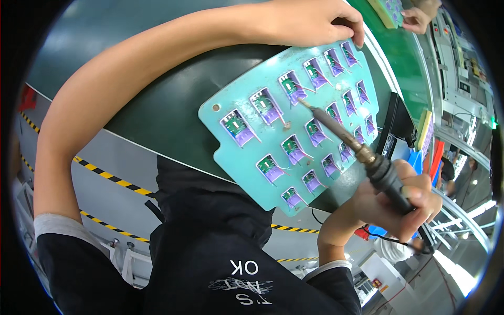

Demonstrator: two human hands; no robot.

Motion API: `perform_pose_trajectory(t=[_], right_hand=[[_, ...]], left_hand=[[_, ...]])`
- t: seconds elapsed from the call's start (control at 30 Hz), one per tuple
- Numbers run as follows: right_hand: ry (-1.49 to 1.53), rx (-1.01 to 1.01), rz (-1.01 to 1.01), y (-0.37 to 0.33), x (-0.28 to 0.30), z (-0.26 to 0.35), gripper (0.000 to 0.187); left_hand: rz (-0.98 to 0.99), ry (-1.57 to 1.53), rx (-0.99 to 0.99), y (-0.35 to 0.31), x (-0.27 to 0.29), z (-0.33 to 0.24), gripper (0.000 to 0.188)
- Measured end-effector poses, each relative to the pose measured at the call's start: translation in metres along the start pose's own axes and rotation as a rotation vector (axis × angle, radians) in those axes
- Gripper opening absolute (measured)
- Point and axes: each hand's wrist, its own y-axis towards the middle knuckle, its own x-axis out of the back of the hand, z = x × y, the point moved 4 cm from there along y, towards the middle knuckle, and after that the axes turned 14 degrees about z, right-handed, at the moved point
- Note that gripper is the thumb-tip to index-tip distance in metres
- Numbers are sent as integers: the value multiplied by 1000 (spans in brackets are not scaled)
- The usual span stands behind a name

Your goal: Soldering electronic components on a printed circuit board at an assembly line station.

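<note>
A fisheye camera, the left one of a pair worn on a person's head, is looking down from head height onto a dark green desk. At close range, the lens is framing a teal board near the center, reaching toward 2 o'clock. The wearer's black shirt is filling 6 o'clock, gray floor is showing at 9, and distant machinery is curving along the rim between 2 and 3.
</note>
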Motion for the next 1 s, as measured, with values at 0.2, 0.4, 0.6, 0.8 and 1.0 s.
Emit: perform_pose_trajectory(t=[0.2,0.4,0.6,0.8,1.0], right_hand=[[-26,-49,-71,2,18,-12,30],[-75,-19,35,-2,0,-14,30],[-40,-29,100,-3,-5,-15,31],[-12,17,92,0,-4,-14,29],[-57,22,-51,6,20,-9,28]], left_hand=[[62,14,80,-4,5,-13,19],[58,-45,72,-4,4,-13,21],[44,-141,115,-5,3,-9,24],[50,-89,99,-1,3,-7,23],[59,-25,160,-3,3,-13,24]])
